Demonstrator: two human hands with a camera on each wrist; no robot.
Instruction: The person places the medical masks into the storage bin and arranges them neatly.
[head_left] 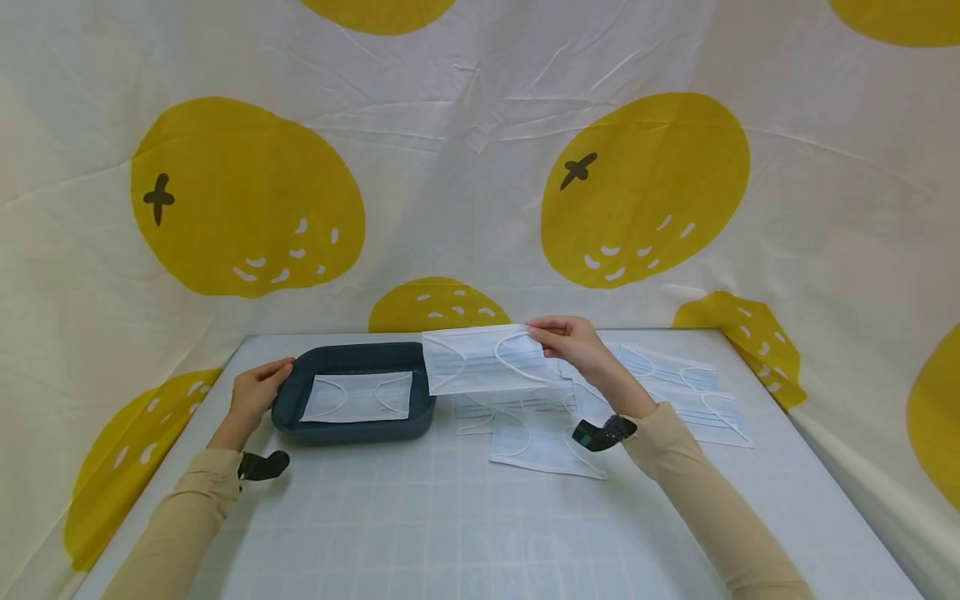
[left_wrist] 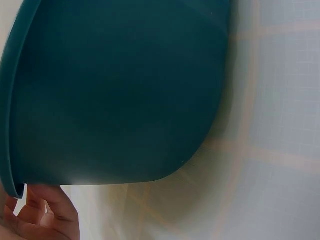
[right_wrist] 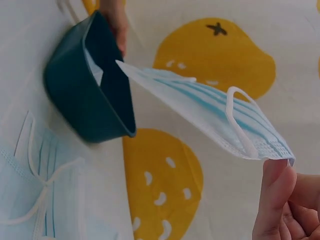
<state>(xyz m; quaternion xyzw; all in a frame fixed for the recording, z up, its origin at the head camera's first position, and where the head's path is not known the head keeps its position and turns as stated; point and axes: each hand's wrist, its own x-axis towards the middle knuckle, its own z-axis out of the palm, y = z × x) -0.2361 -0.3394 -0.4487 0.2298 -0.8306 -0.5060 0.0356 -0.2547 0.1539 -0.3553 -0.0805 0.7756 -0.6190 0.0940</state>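
Note:
A dark teal plastic basin stands at the left of the table, with one light blue face mask lying inside it. My left hand grips the basin's left rim; in the left wrist view its fingers curl under that rim. Pinched by one end between the thumb and fingers of my right hand is another face mask. This held mask hangs in the air beside the basin's right edge, its white ear loops showing. In the right wrist view the mask stretches out flat toward the basin.
Several loose face masks lie spread and overlapping on the table to the right of the basin, some partly behind my right arm. A white curtain printed with yellow fruit hangs behind the table and along its sides.

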